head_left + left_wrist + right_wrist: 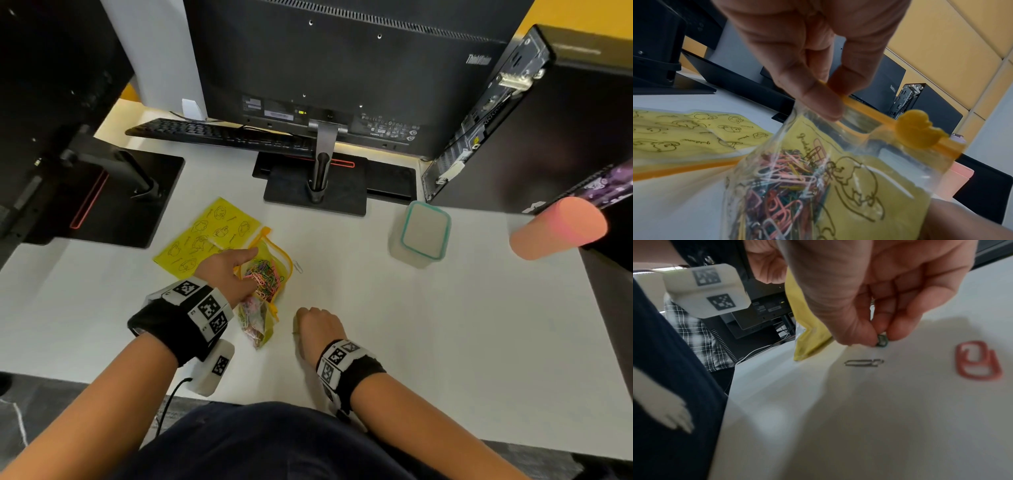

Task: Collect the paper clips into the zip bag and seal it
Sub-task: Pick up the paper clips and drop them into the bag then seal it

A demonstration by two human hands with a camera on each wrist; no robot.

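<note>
A clear zip bag (277, 257) with a yellow printed back lies on the white desk, with several coloured paper clips (781, 178) inside. My left hand (241, 269) pinches the bag's orange zip strip (863, 107) between thumb and finger, and the mouth gapes beside them. A duck-shaped slider (918, 129) sits at the strip's far end. Near the front of the desk, my right hand (303, 325) pinches a green paper clip (882, 341) lying on the surface. Beside it lie a grey clip (863, 363) and a red clip (978, 363). A white clip (298, 266) lies right of the bag.
A second yellow printed bag (205, 236) lies left of the zip bag. Behind stand a monitor base (318, 185), a keyboard (212, 133) and another monitor base (113, 195) at left. At right are a lidded container (423, 233), a pink cylinder (558, 228) and a computer case (513, 120).
</note>
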